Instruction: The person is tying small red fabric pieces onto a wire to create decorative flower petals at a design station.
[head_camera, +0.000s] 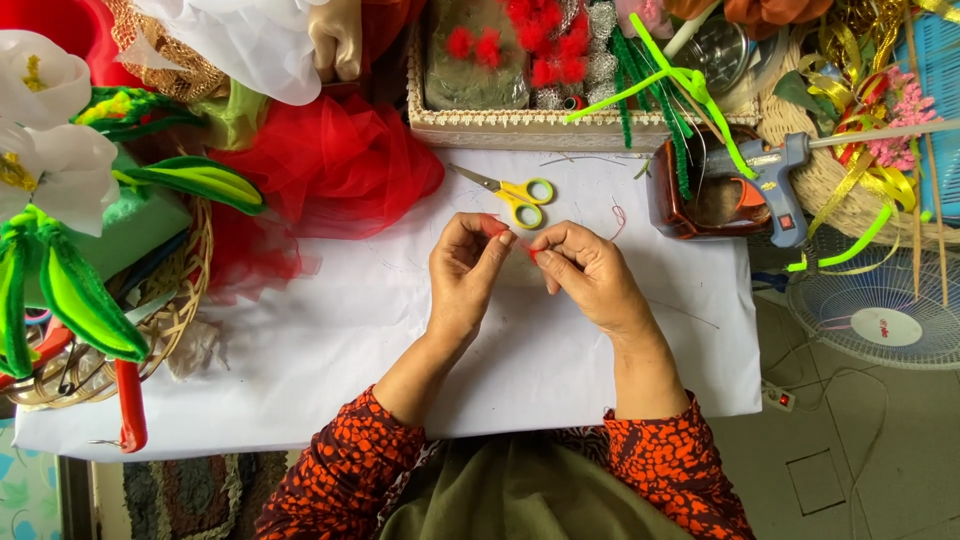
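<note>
Both hands pinch one small red piece (527, 250) mid-table: left hand (468, 275), right hand (590, 275). Scissors (515, 195) lie near the far edge; bare white table (330, 350) spreads toward the near edge.

Just below the yellow-handled scissors (515, 196), the left hand (466, 278) and right hand (590, 276) pinch a small red piece (530, 251) over the white worktop (330, 340).

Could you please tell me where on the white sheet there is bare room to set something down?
The white sheet lies bare left of the left hand, below the red tulle, and right of the right hand, below the brown dish. It is crowded along the back, by the scissors, basket and glue gun.
</note>
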